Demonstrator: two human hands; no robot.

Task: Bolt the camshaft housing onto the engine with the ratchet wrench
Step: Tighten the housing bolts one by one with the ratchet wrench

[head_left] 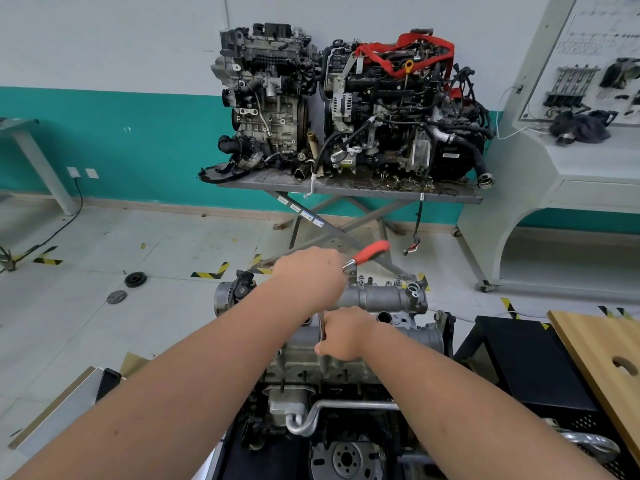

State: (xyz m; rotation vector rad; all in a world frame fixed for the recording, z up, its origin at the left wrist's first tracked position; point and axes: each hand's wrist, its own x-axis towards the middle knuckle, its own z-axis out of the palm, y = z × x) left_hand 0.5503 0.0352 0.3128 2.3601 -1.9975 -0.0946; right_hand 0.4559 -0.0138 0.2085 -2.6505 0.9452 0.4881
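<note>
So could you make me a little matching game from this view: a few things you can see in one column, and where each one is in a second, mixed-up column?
Things:
1. ratchet wrench
2. two spare engines
3. wooden board
4. round black disc

Places:
A. on the floor at the left
B. on the grey scissor-leg table by the wall
C. red handle sticking out beyond the left hand, above the camshaft housing
D. at the right edge, over a black crate

Pairs: 1-C, 2-B, 3-D, 4-A
</note>
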